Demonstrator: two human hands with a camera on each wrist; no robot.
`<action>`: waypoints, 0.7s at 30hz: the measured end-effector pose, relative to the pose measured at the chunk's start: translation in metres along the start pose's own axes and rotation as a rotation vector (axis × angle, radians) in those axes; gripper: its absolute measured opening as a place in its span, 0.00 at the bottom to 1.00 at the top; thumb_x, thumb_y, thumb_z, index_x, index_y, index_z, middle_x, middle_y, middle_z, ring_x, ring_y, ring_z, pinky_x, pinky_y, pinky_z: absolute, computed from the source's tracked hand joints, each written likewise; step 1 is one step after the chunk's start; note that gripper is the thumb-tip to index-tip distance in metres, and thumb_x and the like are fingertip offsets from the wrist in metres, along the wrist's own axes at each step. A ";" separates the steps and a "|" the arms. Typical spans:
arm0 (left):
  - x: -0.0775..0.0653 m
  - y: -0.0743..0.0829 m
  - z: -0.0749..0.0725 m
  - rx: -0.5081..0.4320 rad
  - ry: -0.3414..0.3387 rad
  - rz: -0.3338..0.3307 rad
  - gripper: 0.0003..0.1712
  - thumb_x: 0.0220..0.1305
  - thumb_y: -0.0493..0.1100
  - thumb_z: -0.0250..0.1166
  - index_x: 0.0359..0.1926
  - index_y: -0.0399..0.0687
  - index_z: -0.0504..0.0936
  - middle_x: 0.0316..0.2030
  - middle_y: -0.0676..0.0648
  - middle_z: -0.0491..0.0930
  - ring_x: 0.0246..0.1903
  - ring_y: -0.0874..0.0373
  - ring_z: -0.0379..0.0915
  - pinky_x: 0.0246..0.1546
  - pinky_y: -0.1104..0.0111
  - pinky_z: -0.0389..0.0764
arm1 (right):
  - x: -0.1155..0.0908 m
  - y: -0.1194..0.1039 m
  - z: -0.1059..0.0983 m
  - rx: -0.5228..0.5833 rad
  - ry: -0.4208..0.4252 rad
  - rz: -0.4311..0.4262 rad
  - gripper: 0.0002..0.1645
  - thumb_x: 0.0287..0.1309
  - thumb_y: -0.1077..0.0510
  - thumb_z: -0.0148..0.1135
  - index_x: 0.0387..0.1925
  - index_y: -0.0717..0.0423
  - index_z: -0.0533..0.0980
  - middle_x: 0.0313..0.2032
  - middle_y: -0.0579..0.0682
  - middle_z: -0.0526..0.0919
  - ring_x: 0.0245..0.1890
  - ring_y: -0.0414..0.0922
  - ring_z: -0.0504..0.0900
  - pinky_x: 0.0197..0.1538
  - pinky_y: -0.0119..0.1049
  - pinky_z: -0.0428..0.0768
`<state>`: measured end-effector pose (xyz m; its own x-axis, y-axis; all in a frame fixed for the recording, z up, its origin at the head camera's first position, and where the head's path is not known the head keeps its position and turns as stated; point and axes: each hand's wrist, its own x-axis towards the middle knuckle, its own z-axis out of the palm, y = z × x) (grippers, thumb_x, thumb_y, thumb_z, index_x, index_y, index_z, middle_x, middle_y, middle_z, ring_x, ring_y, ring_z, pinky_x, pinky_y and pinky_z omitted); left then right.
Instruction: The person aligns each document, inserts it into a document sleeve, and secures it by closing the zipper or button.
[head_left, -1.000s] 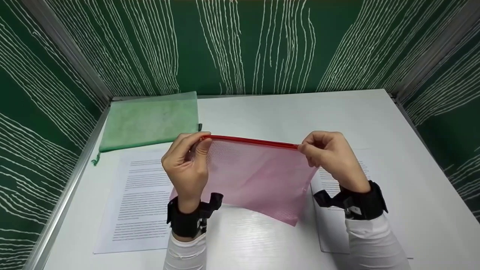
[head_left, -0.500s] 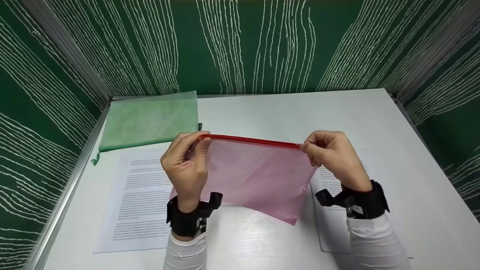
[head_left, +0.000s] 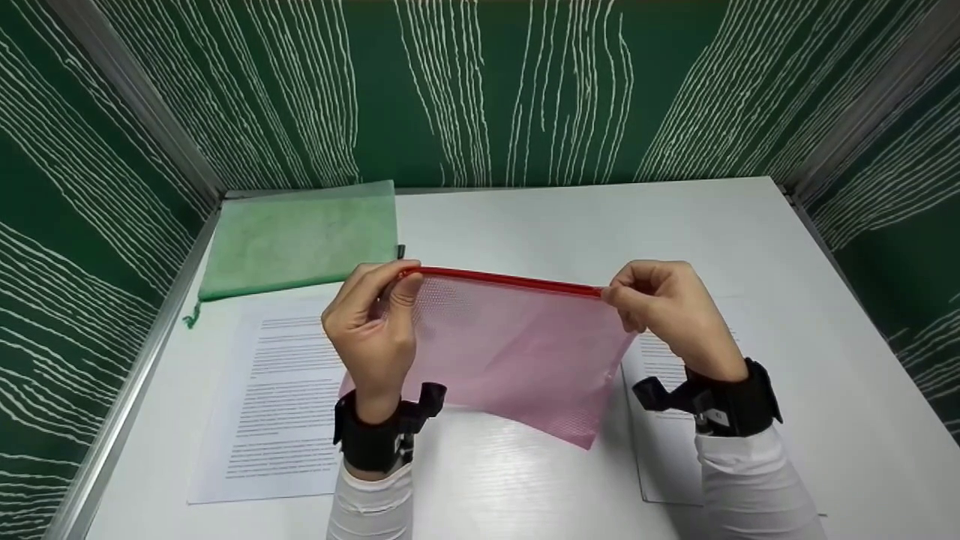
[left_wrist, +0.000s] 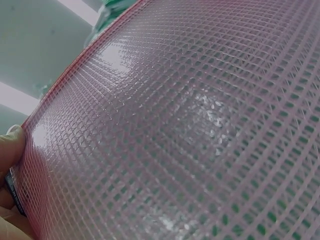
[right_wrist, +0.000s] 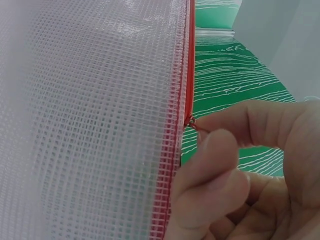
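A pink translucent mesh zipper pouch [head_left: 517, 352] with a red zipper [head_left: 510, 281] along its top hangs above the table between both hands. My left hand [head_left: 375, 330] pinches its upper left corner between thumb and fingers. At the zipper's right end, my right hand [head_left: 671, 315] pinches the small zipper pull [right_wrist: 190, 121], whose tab is mostly hidden by the fingertips. In the left wrist view, the mesh [left_wrist: 165, 125] fills most of the frame. The zipper line looks closed along its visible length.
A green zipper pouch [head_left: 300, 240] lies at the table's back left. Printed sheets [head_left: 277, 412] lie at the left, and another printed stack [head_left: 664, 450] sits partly under the right forearm. Green walls with white lines [head_left: 517, 90] surround the white table [head_left: 750, 240].
My right hand has shifted very slightly to the right, with the zipper's right end. The left hand and the pouch are almost still.
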<state>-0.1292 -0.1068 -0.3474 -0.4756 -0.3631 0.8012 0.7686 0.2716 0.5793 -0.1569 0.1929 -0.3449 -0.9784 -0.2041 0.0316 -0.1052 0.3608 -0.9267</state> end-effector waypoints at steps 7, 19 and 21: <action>0.001 0.000 -0.003 0.009 0.018 -0.001 0.06 0.50 0.26 0.71 0.32 0.34 0.86 0.26 0.44 0.81 0.23 0.60 0.71 0.22 0.76 0.69 | 0.001 0.003 -0.004 -0.029 0.008 0.005 0.07 0.60 0.63 0.60 0.29 0.65 0.78 0.17 0.47 0.74 0.19 0.42 0.73 0.24 0.34 0.74; 0.001 -0.001 -0.005 0.027 0.027 -0.008 0.07 0.50 0.26 0.71 0.32 0.35 0.87 0.26 0.45 0.81 0.23 0.60 0.70 0.21 0.75 0.67 | 0.002 0.011 -0.007 -0.017 0.018 0.015 0.08 0.60 0.64 0.60 0.28 0.67 0.77 0.17 0.47 0.72 0.18 0.42 0.71 0.23 0.34 0.71; 0.001 -0.001 -0.005 0.027 0.028 -0.006 0.07 0.50 0.26 0.71 0.32 0.35 0.87 0.26 0.44 0.82 0.23 0.60 0.71 0.22 0.75 0.68 | 0.002 0.011 -0.007 -0.017 0.019 0.020 0.09 0.60 0.63 0.60 0.28 0.67 0.76 0.17 0.47 0.72 0.18 0.42 0.70 0.22 0.35 0.71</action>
<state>-0.1284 -0.1120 -0.3478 -0.4673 -0.3895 0.7936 0.7538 0.2935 0.5879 -0.1613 0.2027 -0.3522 -0.9836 -0.1794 0.0206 -0.0887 0.3803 -0.9206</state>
